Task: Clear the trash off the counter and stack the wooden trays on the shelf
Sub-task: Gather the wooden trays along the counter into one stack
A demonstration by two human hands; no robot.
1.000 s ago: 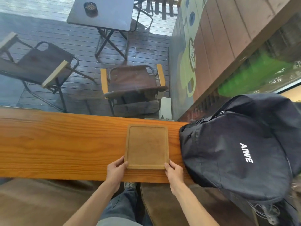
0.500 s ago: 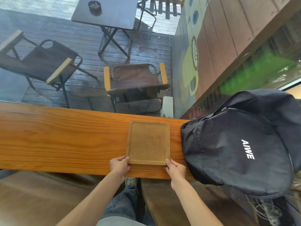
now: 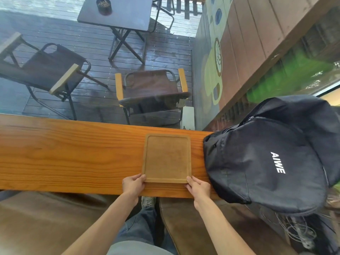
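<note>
At the left of the frame the counter (image 3: 64, 155) runs bare, with no trash seen on it. Below centre, the left hand (image 3: 134, 185) is laid against the near left corner of the tray (image 3: 166, 159), fingers curled onto the rim; whether the corner is truly pinched or only touched cannot be told. The tray lies flat at centre frame, empty, its near edge set a little back from the counter's near edge. The right hand (image 3: 199, 186) is placed at the near right corner in the same manner, thumb on the rim, the grip equally uncertain. Just right of the tray, a black bag (image 3: 266, 159) is slumped on the counter, close beside the tray's right edge but apparently not touching it.

Only 1 tray is seen, and no shelf is in view, so the stacking is judged not yet done. From here, a lift by the 2 near corners alone could let the far end droop and the tray slip from the fingers. A swing to the right could catch the bag and drag it off the counter.
</note>
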